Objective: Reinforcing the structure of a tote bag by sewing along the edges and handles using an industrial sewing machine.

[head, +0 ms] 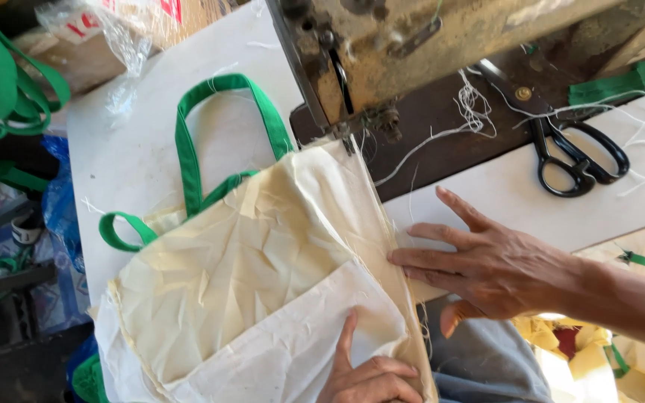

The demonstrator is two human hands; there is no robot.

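A person is working at a white bench [136, 157] with an old, worn sewing machine [412, 45] standing at its far side. A cream cloth bag [263, 261] lies flat on the bench, reaching from the machine's needle down to the near edge. The bag has green handles [188, 142], and these loop out toward the far left corner of the bench. One top corner of the bag sits right under the foot of the machine. The right hand [487, 265] lies flat with its fingers spread out, pressing down on the right edge of the bag, close to the near edge of the bench. It is not gripping anything. The left hand [371, 373] is down at the near edge, with one finger pointing up and pressing on the cloth while the other fingers curl in. It holds nothing, it just pushes on the bag. Black scissors [580, 160] rest shut at the far right side of the bench, well apart from both hands. White threads [472, 104] hang in a messy bunch beside the machine, near the scissors. A pile of green straps [1, 82] sits off the far left corner, and a crinkly clear plastic bag [125, 45] lies near there too.
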